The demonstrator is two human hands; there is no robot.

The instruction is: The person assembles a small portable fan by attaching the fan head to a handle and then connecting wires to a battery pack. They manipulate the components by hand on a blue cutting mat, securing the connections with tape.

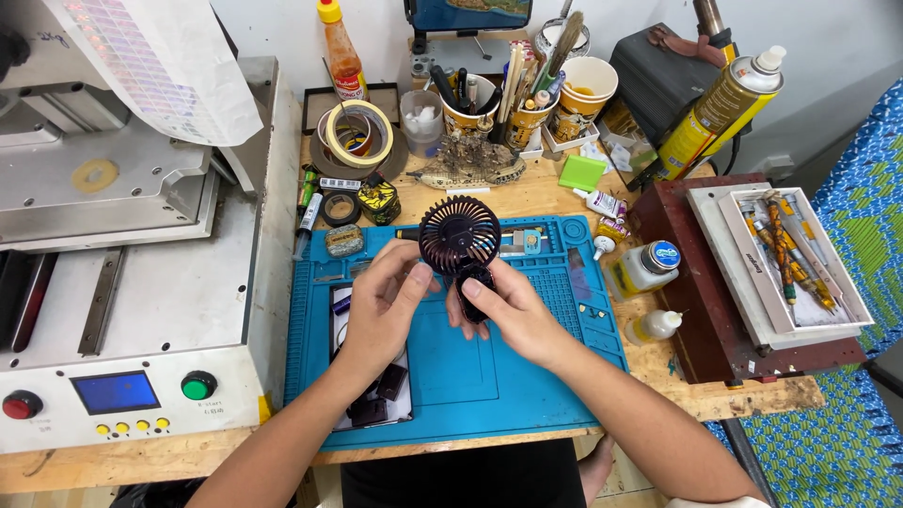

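Head camera, looking down: a person at a cluttered wooden workbench (527, 202) holds a small black handheld fan (461, 246) above a blue silicone work mat (489, 367), its round grille upright and facing the camera. The left hand (386, 306) closes fingers and thumb on the fan's handle from the left, just below the grille; the right hand (513, 310) wraps the lower handle, thumb pressed on its front. Both hands grip the fan, fingers curled narrow, none spread. The fan sits over the mat's upper middle, clear of its surface (how far above cannot be told).

Small dark parts (376, 395) lie on the mat under the left forearm. A grey machine (141, 282) with a blue screen, a red button and a green button fills the left side. A roll of tape (359, 132) rests beyond the mat, near paper cups (583, 94) stuffed with brushes and tools. A spray can (720, 108) leans at upper right, and a white tray (785, 263) of small tools sits on a dark red box. Two small plastic bottles (649, 268) stand just right of the mat.
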